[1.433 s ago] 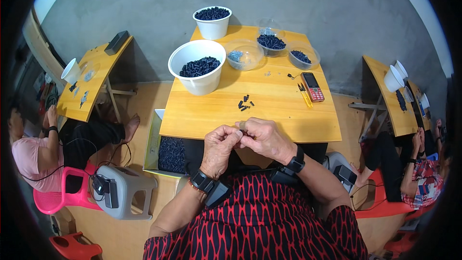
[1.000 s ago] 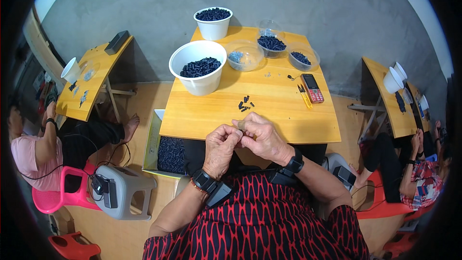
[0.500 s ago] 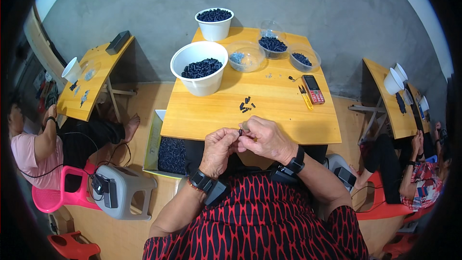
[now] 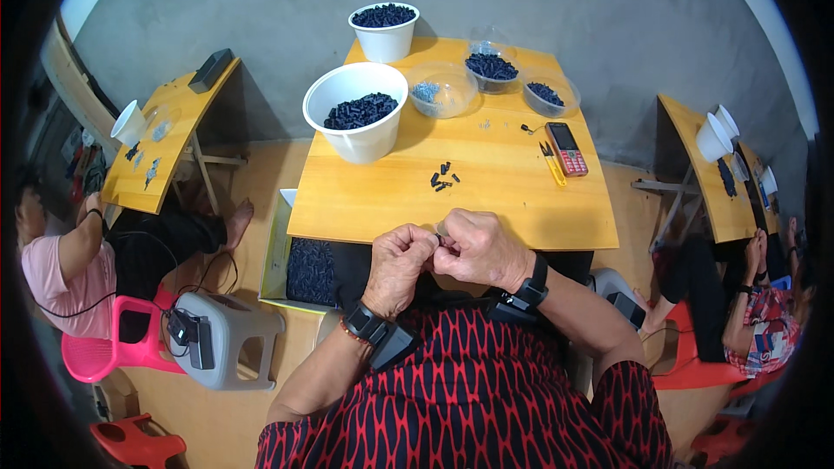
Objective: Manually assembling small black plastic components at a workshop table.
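I am holding my left hand (image 4: 400,262) and my right hand (image 4: 480,249) together just off the near edge of the worktop (image 4: 521,195), knuckles touching. Both grips are pinching narrow on a tiny dark piece (image 4: 440,241) caught between the fingertips; my curled fingers are hiding nearly all of it, so I cannot make out its shape. A dark band is sitting on each wrist.

A small scatter of loose dark pieces (image 4: 443,178) is lying near the middle of the worktop, well apart from my hands. A big white bowl (image 4: 355,111) of dark pieces is standing toward the left edge, and a second white bowl (image 4: 384,30) is at the far left corner. Three clear dishes (image 4: 441,91) are sitting along the far edge; what the nearest one is holding is too small to tell. A red phone (image 4: 568,148) and a yellow tool (image 4: 552,161) are lying near the right edge.

A tray of dark pieces (image 4: 310,271) is showing below the worktop's near left corner, partly cut off by it. My lap is hiding under my red patterned top. Other people are sitting at both sides, cut off by the dark rim of the view.
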The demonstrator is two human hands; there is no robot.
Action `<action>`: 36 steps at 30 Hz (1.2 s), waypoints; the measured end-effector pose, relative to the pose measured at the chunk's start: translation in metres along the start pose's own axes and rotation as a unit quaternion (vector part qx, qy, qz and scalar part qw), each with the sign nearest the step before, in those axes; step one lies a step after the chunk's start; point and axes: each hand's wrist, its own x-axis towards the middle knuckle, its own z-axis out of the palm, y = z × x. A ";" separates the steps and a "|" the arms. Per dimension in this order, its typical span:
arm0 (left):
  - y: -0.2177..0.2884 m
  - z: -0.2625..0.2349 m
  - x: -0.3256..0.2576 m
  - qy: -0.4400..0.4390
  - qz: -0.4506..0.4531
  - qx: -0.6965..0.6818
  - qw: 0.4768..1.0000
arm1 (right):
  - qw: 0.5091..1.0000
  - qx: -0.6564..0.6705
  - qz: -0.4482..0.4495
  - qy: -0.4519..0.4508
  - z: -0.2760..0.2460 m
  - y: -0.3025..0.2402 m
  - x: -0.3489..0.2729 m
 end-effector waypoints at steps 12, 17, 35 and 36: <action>0.012 0.006 0.002 0.001 0.045 0.074 0.996 | 0.996 0.089 0.028 0.003 -0.003 0.008 -0.010; 0.033 -0.033 0.019 0.214 0.275 0.120 0.930 | 0.957 0.171 0.233 0.033 -0.009 0.043 -0.019; 0.009 -0.234 0.043 0.555 0.041 0.052 0.829 | 0.955 -0.120 0.237 0.129 -0.073 0.164 0.014; 0.005 -0.239 0.044 0.550 0.056 0.033 0.832 | 0.959 -0.210 0.159 0.104 -0.075 0.169 0.021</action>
